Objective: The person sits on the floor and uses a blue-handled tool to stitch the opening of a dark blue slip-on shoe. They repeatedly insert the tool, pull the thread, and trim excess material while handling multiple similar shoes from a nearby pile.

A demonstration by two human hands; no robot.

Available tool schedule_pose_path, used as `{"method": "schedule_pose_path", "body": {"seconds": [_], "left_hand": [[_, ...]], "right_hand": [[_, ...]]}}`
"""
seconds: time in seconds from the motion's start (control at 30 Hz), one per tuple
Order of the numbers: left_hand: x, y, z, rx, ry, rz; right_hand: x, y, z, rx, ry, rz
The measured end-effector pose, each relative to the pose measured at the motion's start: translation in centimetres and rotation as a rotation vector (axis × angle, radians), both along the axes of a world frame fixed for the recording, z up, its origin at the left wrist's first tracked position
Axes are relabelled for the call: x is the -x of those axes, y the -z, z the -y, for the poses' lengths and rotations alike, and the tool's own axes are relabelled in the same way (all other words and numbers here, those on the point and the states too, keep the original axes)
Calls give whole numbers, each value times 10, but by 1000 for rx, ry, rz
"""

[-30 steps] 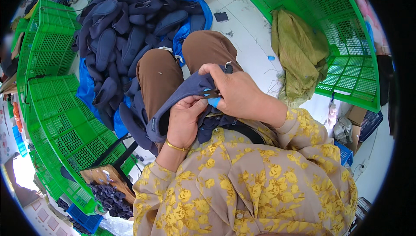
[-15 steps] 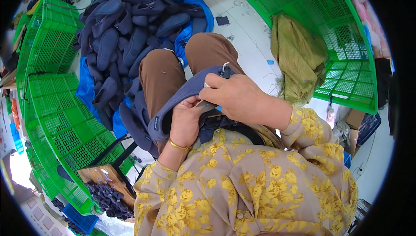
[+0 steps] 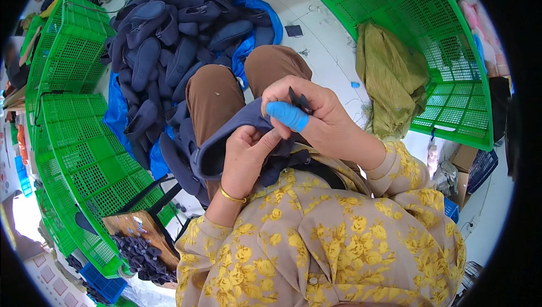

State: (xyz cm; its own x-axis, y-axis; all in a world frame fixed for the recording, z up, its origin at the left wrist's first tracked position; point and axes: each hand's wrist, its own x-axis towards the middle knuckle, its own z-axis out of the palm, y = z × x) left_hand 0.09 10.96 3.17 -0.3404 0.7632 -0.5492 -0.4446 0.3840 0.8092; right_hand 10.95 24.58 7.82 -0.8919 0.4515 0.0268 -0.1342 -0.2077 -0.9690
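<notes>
Resting across the lap, a navy slipper [image 3: 231, 126] lies just off the middle of the view, toward 9 o'clock, its open end facing about 8 o'clock. The left hand [image 3: 243, 154] has its grip clamped on the slipper's edge, thumb against fingers; a gold bracelet [image 3: 233, 196] circles that wrist. Just beside it, between 2 and 3 o'clock of the middle, the right hand [image 3: 324, 118] has its grip closed around black snips [image 3: 298, 100], whose dark points show above the curled fingers. A blue wrap [image 3: 287, 116] covers the right thumb, which points toward 9 o'clock; whether its tip touches the slipper I cannot tell.

Brown trousers [image 3: 217, 95] cover the knees under the slipper, and a tan shirt [image 3: 339, 233] with yellow flowers fills 5 to 6 o'clock.

Farther out, between 10 and 11 o'clock, a pile of navy slippers [image 3: 164, 53] is heaped on a blue sheet [image 3: 160, 163]. Green crates [image 3: 73, 154] stand from 8 to 10 o'clock. At 8 o'clock, a wooden board [image 3: 141, 228] sits beside a bunch of dark scraps [image 3: 144, 259]. Toward 2 o'clock, an olive cloth [image 3: 389, 81] slumps against a large green crate [image 3: 389, 2]. Between the pile and the cloth, the pale floor [image 3: 330, 53] carries loose threads, a dark square patch [image 3: 293, 30] at 12 o'clock and a blue scrap [image 3: 354, 84] at 2. A cardboard box [image 3: 464, 156] stands just past 3 o'clock.
</notes>
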Motion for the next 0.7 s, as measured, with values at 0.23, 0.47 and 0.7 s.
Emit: {"method": "schedule_pose_path", "body": {"seconds": [0.23,0.47,0.7], "left_hand": [[67,-62,-4,-147,828,-1284],[86,-50,17,45,1219,-1292],[71,-41,43,-142,749,-1570]], "right_hand": [[3,-12,13,-108,-63,85],[11,-21,21,212,-25,6],[22,33,30,-117,-158,220]]}}
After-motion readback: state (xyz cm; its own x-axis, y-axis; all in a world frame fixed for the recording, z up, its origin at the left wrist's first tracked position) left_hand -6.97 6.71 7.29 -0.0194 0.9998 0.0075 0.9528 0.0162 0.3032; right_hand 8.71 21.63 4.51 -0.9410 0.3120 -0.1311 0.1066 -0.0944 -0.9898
